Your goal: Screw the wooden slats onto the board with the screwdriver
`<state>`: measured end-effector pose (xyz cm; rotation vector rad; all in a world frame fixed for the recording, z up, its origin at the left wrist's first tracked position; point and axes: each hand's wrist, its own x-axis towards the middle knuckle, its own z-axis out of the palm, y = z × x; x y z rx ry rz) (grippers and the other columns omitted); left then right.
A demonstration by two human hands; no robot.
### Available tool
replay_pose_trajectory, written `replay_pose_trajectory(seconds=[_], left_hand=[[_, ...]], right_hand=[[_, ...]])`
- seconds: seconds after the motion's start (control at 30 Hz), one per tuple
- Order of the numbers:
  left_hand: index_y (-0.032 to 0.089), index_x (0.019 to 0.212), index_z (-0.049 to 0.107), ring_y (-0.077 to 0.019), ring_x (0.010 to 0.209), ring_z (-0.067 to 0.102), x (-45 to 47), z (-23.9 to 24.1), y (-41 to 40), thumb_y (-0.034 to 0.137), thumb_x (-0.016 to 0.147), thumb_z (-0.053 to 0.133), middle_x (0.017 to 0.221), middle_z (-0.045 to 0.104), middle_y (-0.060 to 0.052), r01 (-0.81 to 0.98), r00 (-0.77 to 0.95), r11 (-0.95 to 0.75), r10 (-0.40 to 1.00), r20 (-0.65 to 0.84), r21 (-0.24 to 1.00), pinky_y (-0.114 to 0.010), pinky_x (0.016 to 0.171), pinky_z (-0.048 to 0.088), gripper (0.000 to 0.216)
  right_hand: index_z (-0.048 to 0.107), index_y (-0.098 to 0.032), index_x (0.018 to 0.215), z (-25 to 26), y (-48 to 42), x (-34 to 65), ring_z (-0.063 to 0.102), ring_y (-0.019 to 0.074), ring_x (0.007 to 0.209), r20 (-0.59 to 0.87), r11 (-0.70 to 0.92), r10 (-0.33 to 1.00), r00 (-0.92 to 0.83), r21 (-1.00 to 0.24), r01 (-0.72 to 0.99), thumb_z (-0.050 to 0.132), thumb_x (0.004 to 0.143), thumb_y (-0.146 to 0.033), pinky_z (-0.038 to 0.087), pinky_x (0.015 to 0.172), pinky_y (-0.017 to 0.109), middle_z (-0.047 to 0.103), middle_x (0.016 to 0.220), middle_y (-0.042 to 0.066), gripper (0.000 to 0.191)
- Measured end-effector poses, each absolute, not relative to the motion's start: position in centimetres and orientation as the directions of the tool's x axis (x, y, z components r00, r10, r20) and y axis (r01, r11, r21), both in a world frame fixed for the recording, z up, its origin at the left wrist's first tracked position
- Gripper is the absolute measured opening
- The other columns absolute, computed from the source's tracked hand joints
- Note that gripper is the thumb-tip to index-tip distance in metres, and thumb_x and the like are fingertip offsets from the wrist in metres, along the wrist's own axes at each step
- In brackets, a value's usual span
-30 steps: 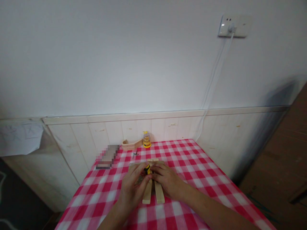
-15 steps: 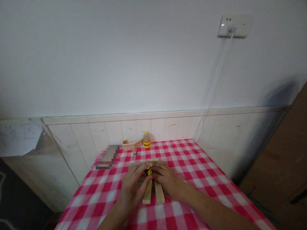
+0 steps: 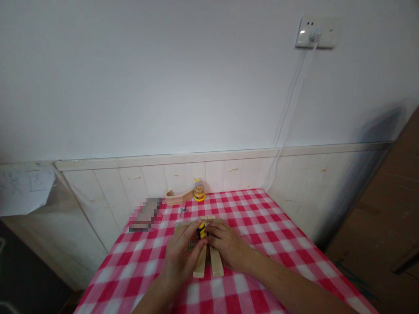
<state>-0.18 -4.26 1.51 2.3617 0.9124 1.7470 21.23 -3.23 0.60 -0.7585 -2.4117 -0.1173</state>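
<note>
Both my hands meet over a small wooden assembly point(image 3: 208, 264) of pale slats lying on the red-and-white checked tablecloth point(image 3: 262, 226). My left hand point(image 3: 181, 258) curls its fingers round a short yellow-and-black screwdriver point(image 3: 200, 230) that stands upright on the wood. My right hand point(image 3: 227, 247) lies on the slats with its fingertips pinched against the same tool from the right. Two slat ends stick out toward me below the hands. The tool's tip is hidden.
At the table's far edge stand a yellow-based bit holder point(image 3: 199, 191) and a curved wooden piece point(image 3: 176, 198). A few dark screws point(image 3: 183, 210) lie near them, and a blurred flat object point(image 3: 145, 214) at far left. A white cable point(image 3: 291, 109) hangs from a wall socket point(image 3: 317, 32).
</note>
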Motion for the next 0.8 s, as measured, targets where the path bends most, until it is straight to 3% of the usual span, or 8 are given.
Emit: replay_pose_trajectory(seconds=[0.17,0.4,0.8], left_hand=[[0.025,0.141,0.058,-0.0182,0.079,0.074,0.0,1.2,-4.2,0.031,0.099,0.067,0.108,0.073,-0.007,0.418,0.112,-0.798,0.52,0.847,0.435,-0.03,0.071,0.065,0.043],[0.024,0.141,0.058,-0.0185,0.078,0.074,0.0,1.4,-4.4,0.03,0.098,0.066,0.106,0.073,-0.006,0.409,0.123,-0.789,0.545,0.829,0.458,-0.03,0.07,0.065,0.044],[0.026,0.134,0.064,-0.0232,0.094,0.075,0.0,2.6,-4.8,0.024,0.097,0.067,0.114,0.075,-0.009,0.394,0.194,-0.842,0.469,0.861,0.37,-0.035,0.079,0.065,0.037]], right_hand=[[0.069,-0.019,0.127,0.7,-3.2,21.3,0.06,0.0247,0.131,0.561,0.838,0.486,-0.67,-0.083,0.539,0.066,0.1,-0.029,0.045,0.117,0.046,0.07,0.135,0.013,0.029],[0.068,-0.019,0.129,1.1,-3.4,21.1,0.06,0.0248,0.132,0.579,0.847,0.476,-0.662,-0.098,0.523,0.062,0.102,-0.027,0.046,0.117,0.048,0.07,0.135,0.014,0.028],[0.067,-0.02,0.133,1.1,-3.3,21.1,0.059,0.0252,0.134,0.557,0.839,0.495,-0.667,-0.11,0.532,0.063,0.102,-0.03,0.047,0.116,0.047,0.07,0.135,0.014,0.033]])
